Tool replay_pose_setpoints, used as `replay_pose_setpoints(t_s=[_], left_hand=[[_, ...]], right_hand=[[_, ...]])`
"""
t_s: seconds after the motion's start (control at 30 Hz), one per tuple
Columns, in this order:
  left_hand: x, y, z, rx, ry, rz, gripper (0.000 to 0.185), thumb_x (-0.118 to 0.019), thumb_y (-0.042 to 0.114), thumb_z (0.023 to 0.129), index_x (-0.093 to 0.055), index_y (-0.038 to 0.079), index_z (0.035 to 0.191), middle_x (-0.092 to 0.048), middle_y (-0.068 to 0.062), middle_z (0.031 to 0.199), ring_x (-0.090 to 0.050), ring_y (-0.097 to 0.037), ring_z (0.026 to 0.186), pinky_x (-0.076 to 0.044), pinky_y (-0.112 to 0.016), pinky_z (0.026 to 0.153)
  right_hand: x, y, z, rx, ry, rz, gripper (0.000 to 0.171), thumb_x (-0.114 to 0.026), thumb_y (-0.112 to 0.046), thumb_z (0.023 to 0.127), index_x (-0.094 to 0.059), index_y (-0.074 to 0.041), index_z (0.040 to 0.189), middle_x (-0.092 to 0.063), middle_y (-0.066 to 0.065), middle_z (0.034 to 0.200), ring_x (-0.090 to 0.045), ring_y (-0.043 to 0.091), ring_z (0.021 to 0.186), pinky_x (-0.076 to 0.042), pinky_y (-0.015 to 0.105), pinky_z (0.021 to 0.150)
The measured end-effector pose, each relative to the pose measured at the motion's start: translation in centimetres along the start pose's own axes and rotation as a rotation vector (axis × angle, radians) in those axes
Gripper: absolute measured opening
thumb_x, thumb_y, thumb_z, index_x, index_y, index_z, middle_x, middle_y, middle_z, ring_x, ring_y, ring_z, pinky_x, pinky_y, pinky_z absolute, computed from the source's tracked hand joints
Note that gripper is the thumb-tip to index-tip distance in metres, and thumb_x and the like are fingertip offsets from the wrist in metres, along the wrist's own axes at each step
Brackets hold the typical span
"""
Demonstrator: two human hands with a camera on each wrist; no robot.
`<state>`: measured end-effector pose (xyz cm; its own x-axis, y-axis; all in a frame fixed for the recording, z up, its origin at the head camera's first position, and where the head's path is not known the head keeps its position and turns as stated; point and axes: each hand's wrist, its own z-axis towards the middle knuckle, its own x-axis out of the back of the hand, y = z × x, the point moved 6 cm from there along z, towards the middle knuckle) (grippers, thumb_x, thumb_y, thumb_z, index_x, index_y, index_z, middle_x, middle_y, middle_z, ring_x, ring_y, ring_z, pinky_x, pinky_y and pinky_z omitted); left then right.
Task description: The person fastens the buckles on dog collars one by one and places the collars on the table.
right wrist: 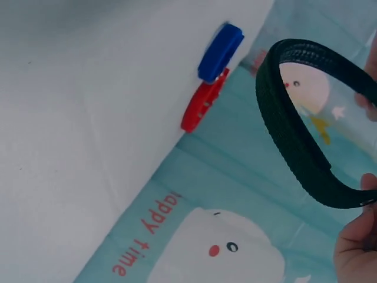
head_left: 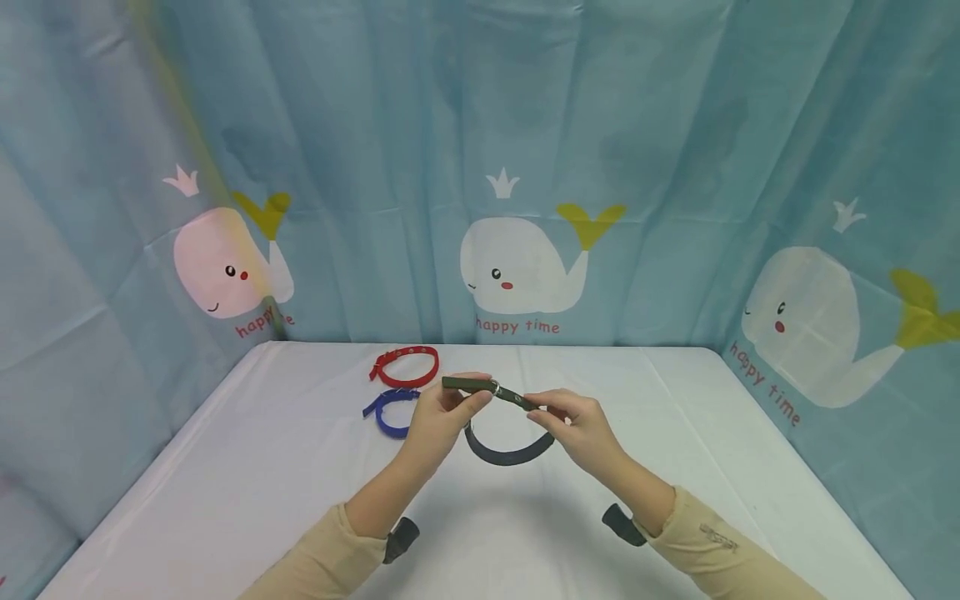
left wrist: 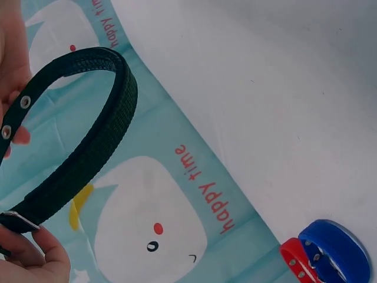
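Note:
Both hands hold a dark green collar (head_left: pixel 507 454) up over the white table (head_left: pixel 225 483). My left hand (head_left: pixel 442 412) pinches the strap near its metal buckle (head_left: pixel 495 387). My right hand (head_left: pixel 573 421) pinches the other strap end beside it. The loop hangs below the hands. In the left wrist view the collar (left wrist: pixel 88 147) curves across the frame, with eyelets by my fingers (left wrist: pixel 15 88). The right wrist view shows the same collar (right wrist: pixel 291 135) as a dark arc.
A red collar (head_left: pixel 405 367) and a blue collar (head_left: pixel 390 410) lie on the table behind my left hand. They also show as the blue collar (left wrist: pixel 336 250) and red collar (left wrist: pixel 294 262), and again as blue collar (right wrist: pixel 221 52) and red collar (right wrist: pixel 203 101). A whale-print curtain (head_left: pixel 517 267) surrounds the table.

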<state>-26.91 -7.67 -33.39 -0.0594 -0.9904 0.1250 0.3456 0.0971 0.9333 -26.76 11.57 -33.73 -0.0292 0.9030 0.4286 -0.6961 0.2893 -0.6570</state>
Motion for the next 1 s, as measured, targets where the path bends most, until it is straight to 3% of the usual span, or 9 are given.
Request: replay_pose_setpoints(t_s=[0.13, 0.23, 0.37, 0.47, 0.6, 0.7, 0.83, 1.0], left_hand=[[-0.3, 0.0, 0.1, -0.010, 0.013, 0.021, 0.023, -0.071, 0.009, 0.089, -0.070, 0.002, 0.111, -0.064, -0.007, 0.088, -0.043, -0.017, 0.072, -0.038, -0.028, 0.062], [-0.6, 0.1, 0.1, -0.015, 0.006, 0.024, 0.024, -0.072, 0.008, 0.087, -0.070, 0.000, 0.109, -0.069, -0.009, 0.095, -0.045, -0.016, 0.073, -0.039, -0.028, 0.064], [-1.0, 0.1, 0.0, -0.020, -0.036, 0.041, 0.023, -0.072, 0.008, 0.087, -0.071, 0.000, 0.108, -0.071, -0.010, 0.102, -0.062, -0.020, 0.087, -0.051, -0.031, 0.077], [-1.5, 0.1, -0.1, -0.032, -0.079, 0.091, 0.022, -0.072, 0.010, 0.088, -0.072, 0.002, 0.108, -0.071, -0.010, 0.103, -0.067, -0.024, 0.097, -0.054, -0.035, 0.084], [-2.2, -0.1, -0.2, -0.065, -0.124, 0.231, 0.016, -0.073, 0.017, 0.088, -0.074, 0.006, 0.100, -0.068, -0.003, 0.091, -0.063, -0.019, 0.083, -0.054, -0.031, 0.073], [-2.7, 0.0, -0.3, -0.113, -0.151, 0.335, 0.010, -0.073, 0.018, 0.088, -0.074, 0.008, 0.089, -0.060, 0.003, 0.078, -0.052, -0.013, 0.071, -0.047, -0.027, 0.062], [-3.1, 0.1, -0.5, -0.168, -0.174, 0.394, 0.009, -0.073, 0.015, 0.087, -0.071, 0.009, 0.082, -0.052, 0.006, 0.071, -0.046, -0.010, 0.066, -0.044, -0.023, 0.057], [-3.0, 0.0, -0.6, -0.165, -0.174, 0.413, 0.009, -0.075, 0.017, 0.086, -0.073, 0.009, 0.083, -0.048, 0.006, 0.067, -0.043, -0.010, 0.064, -0.041, -0.022, 0.054]], right_hand=[[-0.2, 0.0, 0.2, -0.033, -0.002, 0.020, 0.018, -0.070, 0.002, 0.086, -0.071, 0.005, 0.103, -0.072, 0.012, 0.092, -0.056, 0.008, 0.074, -0.049, 0.023, 0.063], [0.4, 0.0, 0.4, -0.045, 0.055, 0.016, 0.017, -0.069, 0.004, 0.086, -0.071, 0.004, 0.103, -0.071, 0.013, 0.096, -0.055, 0.007, 0.075, -0.049, 0.022, 0.065], [1.5, -1.3, 1.4, 0.071, 0.111, -0.032, 0.022, -0.070, 0.007, 0.083, -0.072, 0.002, 0.104, -0.064, 0.012, 0.100, -0.053, 0.012, 0.082, -0.045, 0.028, 0.069], [1.2, -2.7, 2.4, 0.152, 0.051, -0.061, 0.026, -0.072, 0.007, 0.080, -0.072, 0.001, 0.106, -0.059, 0.009, 0.104, -0.050, 0.020, 0.097, -0.042, 0.034, 0.076], [0.0, -4.1, 3.5, 0.187, -0.064, -0.099, 0.028, -0.076, 0.001, 0.080, -0.073, -0.002, 0.107, -0.056, 0.007, 0.107, -0.044, 0.025, 0.103, -0.039, 0.037, 0.080], [-0.8, -4.6, 4.0, 0.209, -0.129, -0.141, 0.026, -0.078, -0.005, 0.079, -0.074, -0.005, 0.104, -0.055, 0.004, 0.103, -0.043, 0.023, 0.099, -0.038, 0.037, 0.079], [-1.3, -4.8, 4.2, 0.213, -0.176, -0.161, 0.019, -0.080, -0.007, 0.077, -0.076, -0.006, 0.096, -0.054, 0.002, 0.098, -0.041, 0.021, 0.096, -0.037, 0.036, 0.078], [-1.6, -4.4, 4.2, 0.145, -0.205, -0.104, 0.012, -0.076, -0.004, 0.080, -0.074, -0.005, 0.092, -0.054, 0.003, 0.100, -0.041, 0.019, 0.098, -0.039, 0.037, 0.080]])
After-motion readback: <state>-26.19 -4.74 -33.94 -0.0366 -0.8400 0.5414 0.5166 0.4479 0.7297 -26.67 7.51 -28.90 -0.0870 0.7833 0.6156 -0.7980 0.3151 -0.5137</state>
